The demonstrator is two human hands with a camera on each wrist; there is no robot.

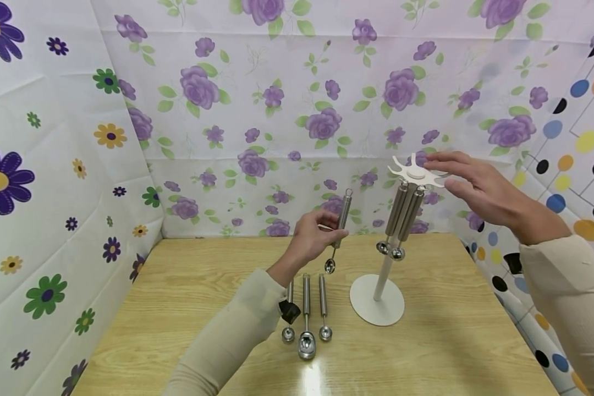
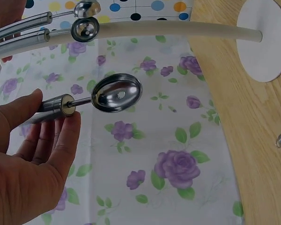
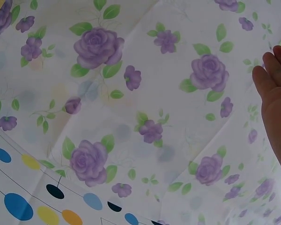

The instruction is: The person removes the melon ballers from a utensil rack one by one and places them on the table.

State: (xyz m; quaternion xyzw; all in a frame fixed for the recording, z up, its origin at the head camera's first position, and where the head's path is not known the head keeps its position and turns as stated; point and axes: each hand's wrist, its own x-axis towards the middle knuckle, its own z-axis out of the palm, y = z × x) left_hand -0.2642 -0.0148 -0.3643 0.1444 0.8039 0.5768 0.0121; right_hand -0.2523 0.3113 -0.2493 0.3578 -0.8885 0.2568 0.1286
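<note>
Two bare hands, no gloves, rings or watch seen. Left hand (image 1: 313, 234) came out of long beige sleeve (image 1: 227, 341), snug knit, fine creases at cuff. Small black piece (image 1: 289, 311) sat at 3 o'clock of that cuff. Right hand (image 1: 480, 187) wore matching beige sleeve (image 1: 569, 297), faint grey marking near its 3 o'clock edge, unreadable.

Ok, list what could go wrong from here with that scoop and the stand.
1. The left hand pinches the steel scoop only by its handle, bowl hanging down; it might slip and fall onto the three scoops lying on the table.
2. The white stand leans while the right hand touches its slotted top; a push could tip it over.
3. The scoops already hanging may swing or unhook if the top gets jolted.
</note>
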